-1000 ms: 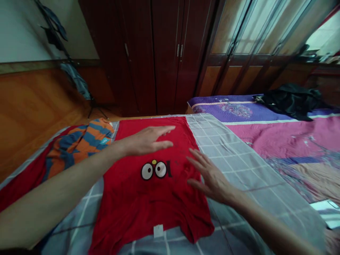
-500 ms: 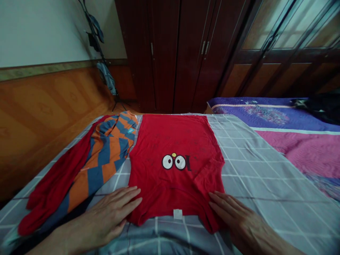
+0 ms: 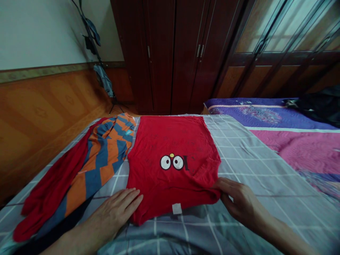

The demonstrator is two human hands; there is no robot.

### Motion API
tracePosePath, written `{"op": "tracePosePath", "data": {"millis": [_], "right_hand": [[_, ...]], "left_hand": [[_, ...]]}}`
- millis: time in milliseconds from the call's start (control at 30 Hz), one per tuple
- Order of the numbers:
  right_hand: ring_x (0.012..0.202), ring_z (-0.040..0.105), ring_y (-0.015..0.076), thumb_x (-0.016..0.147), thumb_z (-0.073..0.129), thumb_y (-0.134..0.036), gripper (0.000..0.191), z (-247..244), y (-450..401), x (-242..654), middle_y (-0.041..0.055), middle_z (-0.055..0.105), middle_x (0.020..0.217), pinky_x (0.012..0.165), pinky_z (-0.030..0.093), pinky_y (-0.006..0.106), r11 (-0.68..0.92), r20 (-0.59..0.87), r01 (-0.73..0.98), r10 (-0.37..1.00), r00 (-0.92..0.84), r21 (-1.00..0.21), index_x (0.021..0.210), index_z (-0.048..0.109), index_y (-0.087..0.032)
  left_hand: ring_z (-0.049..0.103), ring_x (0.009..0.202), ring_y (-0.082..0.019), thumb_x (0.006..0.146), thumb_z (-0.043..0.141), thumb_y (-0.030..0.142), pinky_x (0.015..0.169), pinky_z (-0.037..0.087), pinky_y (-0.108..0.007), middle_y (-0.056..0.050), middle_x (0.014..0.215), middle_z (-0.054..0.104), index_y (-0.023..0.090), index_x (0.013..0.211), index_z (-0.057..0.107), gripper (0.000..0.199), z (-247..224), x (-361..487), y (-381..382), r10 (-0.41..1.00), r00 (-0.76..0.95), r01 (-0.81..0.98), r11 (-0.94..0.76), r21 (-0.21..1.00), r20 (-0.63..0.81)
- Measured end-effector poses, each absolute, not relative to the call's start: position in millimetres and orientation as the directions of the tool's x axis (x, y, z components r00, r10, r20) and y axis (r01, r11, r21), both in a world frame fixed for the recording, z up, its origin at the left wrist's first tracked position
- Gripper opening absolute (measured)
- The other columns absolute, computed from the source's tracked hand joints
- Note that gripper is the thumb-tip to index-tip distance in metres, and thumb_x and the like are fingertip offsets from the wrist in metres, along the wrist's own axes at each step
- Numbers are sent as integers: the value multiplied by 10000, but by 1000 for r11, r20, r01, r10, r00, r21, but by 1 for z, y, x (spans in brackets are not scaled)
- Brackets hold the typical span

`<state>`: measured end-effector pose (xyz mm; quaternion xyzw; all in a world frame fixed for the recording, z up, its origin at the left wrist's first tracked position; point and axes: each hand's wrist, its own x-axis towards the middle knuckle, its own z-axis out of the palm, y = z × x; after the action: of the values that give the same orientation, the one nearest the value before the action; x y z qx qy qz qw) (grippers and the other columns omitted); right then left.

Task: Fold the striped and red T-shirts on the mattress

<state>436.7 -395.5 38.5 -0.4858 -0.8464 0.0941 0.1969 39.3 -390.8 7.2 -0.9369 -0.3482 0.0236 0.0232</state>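
Note:
A red sleeveless shirt (image 3: 170, 141) lies spread on the bed, its neck side towards me. Two cartoon eyes are printed on it, and a white label (image 3: 176, 208) shows at the near edge. My left hand (image 3: 119, 207) rests flat on the near left corner, fingers stretched out over the cloth. On the near right, my right hand (image 3: 237, 198) pinches the shirt's shoulder between thumb and fingers, and that corner is lifted and pulled up from the sheet.
To the left lie an orange and blue checked garment (image 3: 101, 152) and a long red garment (image 3: 58, 177). The bed has a grey checked sheet (image 3: 255, 184). Beyond stand a dark wardrobe (image 3: 162, 56) and a coat rack (image 3: 92, 39); a purple and pink bed (image 3: 287, 141) is at right.
My right hand has gone from lying flat to pinching the shirt's near right corner, raising it and drawing it away from me. My left hand stays flat on the cloth.

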Motion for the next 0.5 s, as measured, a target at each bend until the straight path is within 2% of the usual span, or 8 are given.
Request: {"op": "tracePosePath", "data": {"millis": [100,200,267,367,500], "right_hand": [[717,617,199,666,393,-3,417,36,-400,436,60,634,812,608,507,306,572,181,784,821,-542,-241,955,601,-222],[714,604,204,714,402,4,338,28,-405,434,82,641,845,619,515,325,620,205,773,781,-590,-136,857,621,-210],[715,611,190,770,377,1,314,30,-404,436,97,659,883,646,524,317,633,274,765,761,-588,-119,774,621,-197],[724,633,166,810,344,3,352,48,-398,443,87,682,898,663,531,281,636,360,759,747,-559,-141,798,640,-187],[709,649,158,829,385,-35,315,89,-398,450,61,699,867,659,531,259,646,400,752,728,-557,-129,867,653,-198]], "left_hand": [[514,1198,-182,696,350,-49,1028,415,-324,-34,1315,563,231,1327,484,703,3,42,-386,650,760,649,-758,-63,-1],[530,1182,-179,674,353,-35,1035,417,-338,-28,1278,594,226,1194,596,631,9,43,-378,650,759,650,-760,13,39],[524,1194,-181,620,361,-28,1045,411,-360,-16,1292,584,232,1136,622,635,17,42,-369,660,749,653,-751,101,57],[556,1162,-181,570,372,-14,1016,444,-354,6,1247,617,251,1147,614,680,35,35,-356,680,730,647,-719,253,65],[598,1106,-178,650,408,11,964,482,-305,23,1195,649,302,1194,602,646,60,21,-353,709,701,639,-672,375,76]]}}
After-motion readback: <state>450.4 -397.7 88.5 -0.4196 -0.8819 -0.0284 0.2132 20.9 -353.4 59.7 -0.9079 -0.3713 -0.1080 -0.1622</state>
